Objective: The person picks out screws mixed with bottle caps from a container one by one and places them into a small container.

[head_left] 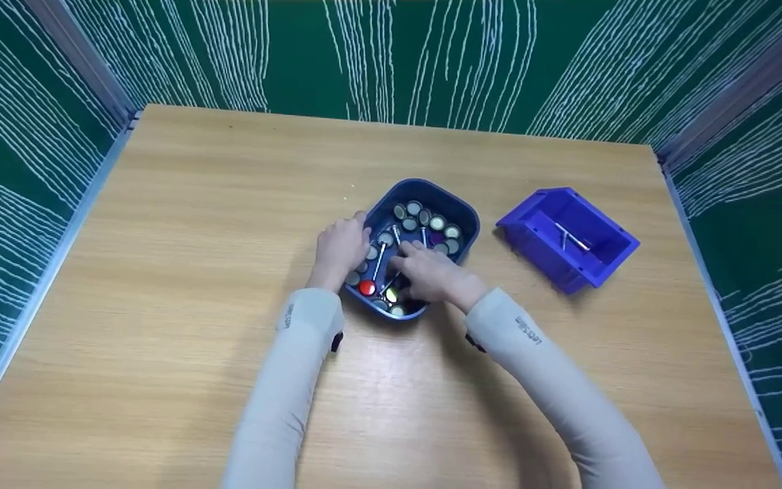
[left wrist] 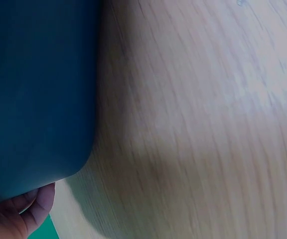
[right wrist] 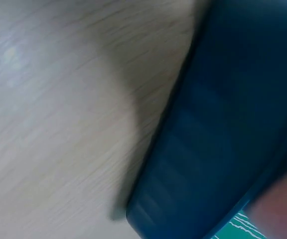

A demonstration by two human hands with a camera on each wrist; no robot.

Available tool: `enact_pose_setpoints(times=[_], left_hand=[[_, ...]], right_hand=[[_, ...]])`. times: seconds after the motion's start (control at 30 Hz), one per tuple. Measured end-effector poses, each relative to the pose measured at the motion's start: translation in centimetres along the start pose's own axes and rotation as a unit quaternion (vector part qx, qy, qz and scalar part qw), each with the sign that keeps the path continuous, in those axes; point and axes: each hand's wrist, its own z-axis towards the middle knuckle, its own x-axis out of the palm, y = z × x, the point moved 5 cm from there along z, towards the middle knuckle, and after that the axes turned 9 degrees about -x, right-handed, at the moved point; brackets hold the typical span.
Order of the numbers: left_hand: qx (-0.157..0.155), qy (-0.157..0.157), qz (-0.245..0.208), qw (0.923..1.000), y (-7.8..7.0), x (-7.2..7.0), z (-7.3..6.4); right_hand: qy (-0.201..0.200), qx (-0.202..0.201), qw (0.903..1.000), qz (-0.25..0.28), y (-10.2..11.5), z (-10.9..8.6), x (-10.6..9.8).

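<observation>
A dark blue plastic tub point(head_left: 455, 199) holds many bottle caps point(head_left: 437, 223), mostly lying with their grey undersides up, and several metal bolts point(head_left: 379, 263). One red cap point(head_left: 367, 288) lies near its front left corner. My left hand point(head_left: 342, 246) grips the tub's left rim; the left wrist view shows its fingers point(left wrist: 43, 203) curled against the tub's outer wall. Over the right side reaches my right hand point(head_left: 432, 273), fingers down among the caps and bolts. Whether its fingertips pinch a bolt is hidden. In the right wrist view that hand is blurred at the edge.
To the right of the tub stands a purple-blue bin point(head_left: 540, 261) with silver bolts point(head_left: 573, 238) inside. Both containers are on a wooden table point(head_left: 228, 204). Green panels point(head_left: 296, 54) with white streaks enclose its back and sides.
</observation>
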Motion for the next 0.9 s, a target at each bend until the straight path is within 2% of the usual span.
enact_pose_setpoints(times=[0.27, 0.5, 0.6, 0.7, 0.8, 0.9], left_hand=[[-0.006, 0.01, 0.003, 0.9999, -0.01, 0.06, 0.02], [0.0, 0.004, 0.002, 1.0, -0.09, 0.0, -0.08], [-0.001, 0.001, -0.001, 1.0, -0.03, -0.1, -0.04], [-0.001, 0.004, 0.001, 1.0, -0.06, -0.03, 0.0], [-0.002, 0.009, 0.003, 1.0, -0.08, 0.05, 0.0], [-0.003, 0.011, 0.003, 0.9999, -0.09, 0.03, -0.02]], right_hand=[[0.059, 0.036, 0.9976, 0.004, -0.06, 0.3, 0.63], [0.037, 0.05, 0.997, 0.048, -0.45, 0.17, 0.66], [0.036, 0.046, 0.9966, 0.058, -0.45, 0.23, 0.59], [0.054, 0.043, 0.996, 0.057, -0.31, 0.25, 0.62], [0.07, 0.037, 0.9959, 0.042, -0.12, 0.24, 0.64], [0.07, 0.019, 0.9972, 0.017, 0.15, 0.28, 0.54]])
